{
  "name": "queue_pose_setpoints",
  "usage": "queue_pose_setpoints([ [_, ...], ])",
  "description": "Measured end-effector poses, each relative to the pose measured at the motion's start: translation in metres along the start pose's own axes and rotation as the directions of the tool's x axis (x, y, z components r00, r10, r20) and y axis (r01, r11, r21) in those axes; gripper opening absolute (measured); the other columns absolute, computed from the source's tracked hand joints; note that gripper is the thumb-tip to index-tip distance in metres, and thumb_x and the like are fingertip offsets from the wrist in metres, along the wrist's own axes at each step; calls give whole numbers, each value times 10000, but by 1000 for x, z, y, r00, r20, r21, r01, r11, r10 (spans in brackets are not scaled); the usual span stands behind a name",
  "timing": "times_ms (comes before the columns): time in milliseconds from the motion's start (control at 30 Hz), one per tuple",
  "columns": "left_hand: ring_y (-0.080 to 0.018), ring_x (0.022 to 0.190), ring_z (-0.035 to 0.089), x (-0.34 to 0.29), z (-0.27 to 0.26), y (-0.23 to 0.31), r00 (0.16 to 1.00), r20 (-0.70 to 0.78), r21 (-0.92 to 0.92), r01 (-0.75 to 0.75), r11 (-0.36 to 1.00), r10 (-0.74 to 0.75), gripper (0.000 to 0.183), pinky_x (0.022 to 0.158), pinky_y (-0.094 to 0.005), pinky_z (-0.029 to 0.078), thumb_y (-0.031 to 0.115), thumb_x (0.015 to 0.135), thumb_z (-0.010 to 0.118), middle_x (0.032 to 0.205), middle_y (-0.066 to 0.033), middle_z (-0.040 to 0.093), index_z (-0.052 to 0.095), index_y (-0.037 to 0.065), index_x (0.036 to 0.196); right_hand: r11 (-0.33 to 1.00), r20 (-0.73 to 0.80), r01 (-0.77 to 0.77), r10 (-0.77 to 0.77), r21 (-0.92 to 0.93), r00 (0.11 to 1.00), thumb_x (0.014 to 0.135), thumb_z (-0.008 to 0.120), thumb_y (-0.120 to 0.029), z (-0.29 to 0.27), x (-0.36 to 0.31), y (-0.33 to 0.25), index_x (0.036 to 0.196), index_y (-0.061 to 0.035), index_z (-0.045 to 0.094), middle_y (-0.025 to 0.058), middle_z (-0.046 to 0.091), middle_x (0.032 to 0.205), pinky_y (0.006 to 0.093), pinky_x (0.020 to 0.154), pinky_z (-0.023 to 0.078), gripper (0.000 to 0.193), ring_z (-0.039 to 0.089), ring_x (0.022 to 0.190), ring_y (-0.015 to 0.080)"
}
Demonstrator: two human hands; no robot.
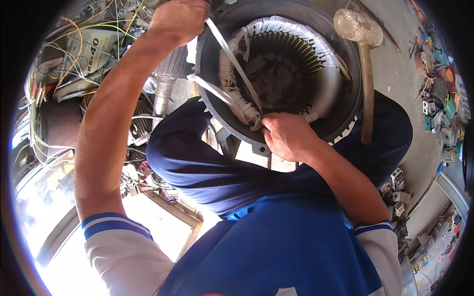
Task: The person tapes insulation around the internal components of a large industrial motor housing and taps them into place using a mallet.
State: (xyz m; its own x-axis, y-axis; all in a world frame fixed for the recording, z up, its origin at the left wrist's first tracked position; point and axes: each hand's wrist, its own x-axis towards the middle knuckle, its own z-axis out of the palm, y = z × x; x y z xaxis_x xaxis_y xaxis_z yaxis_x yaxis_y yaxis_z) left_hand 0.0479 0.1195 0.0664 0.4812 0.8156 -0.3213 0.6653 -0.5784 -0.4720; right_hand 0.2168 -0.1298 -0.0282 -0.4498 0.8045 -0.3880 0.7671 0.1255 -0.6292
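A motor stator [207, 59] with a dark round housing stands between my knees. Its ring of windings [276, 23] is wrapped in white tape, and the slots inside form a dark toothed bore. My left hand [180, 20] is raised past the far left rim, closed around one end of a white tape strip [232, 59]. The strip runs taut down to the near side of the windings. There my right hand [288, 136] is closed, its fingertips pinching the strip against the winding; the exact grip is partly hidden. Another loose white tape end [215, 91] sticks out over the left rim.
A mallet [358, 27] with a wooden handle lies at the right rim, its handle reaching over my right thigh. Tangled wires [74, 44] and motor parts crowd the left. A finned motor body [170, 64] adjoins the stator. Assorted parts [437, 98] line the far right floor.
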Motion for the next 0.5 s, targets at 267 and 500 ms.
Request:
queue_pose_setpoints([
  [267, -306, 1185, 663, -23, 18, 0, 877, -462, 194, -47, 980, 133, 432, 994, -433, 555, 157, 905, 653, 1170, -80, 734, 639, 168, 1337, 999, 10, -28, 28, 18, 1000, 969, 557, -187, -1, 1, -2, 946, -15, 685, 168, 735, 969, 453, 846, 578, 216, 720, 938, 353],
  [500, -350, 1261, 618, -37, 56, 131, 801, 128, -454, -478, 752, 585, 505, 1027, -440, 525, 49, 871, 623, 1316, -173, 670, 645, 93, 1373, 999, -46, 16, -14, 47, 999, 965, 566, -190, 2, -1, -1, 931, -12, 684, 172, 731, 961, 460, 850, 576, 216, 716, 933, 359],
])
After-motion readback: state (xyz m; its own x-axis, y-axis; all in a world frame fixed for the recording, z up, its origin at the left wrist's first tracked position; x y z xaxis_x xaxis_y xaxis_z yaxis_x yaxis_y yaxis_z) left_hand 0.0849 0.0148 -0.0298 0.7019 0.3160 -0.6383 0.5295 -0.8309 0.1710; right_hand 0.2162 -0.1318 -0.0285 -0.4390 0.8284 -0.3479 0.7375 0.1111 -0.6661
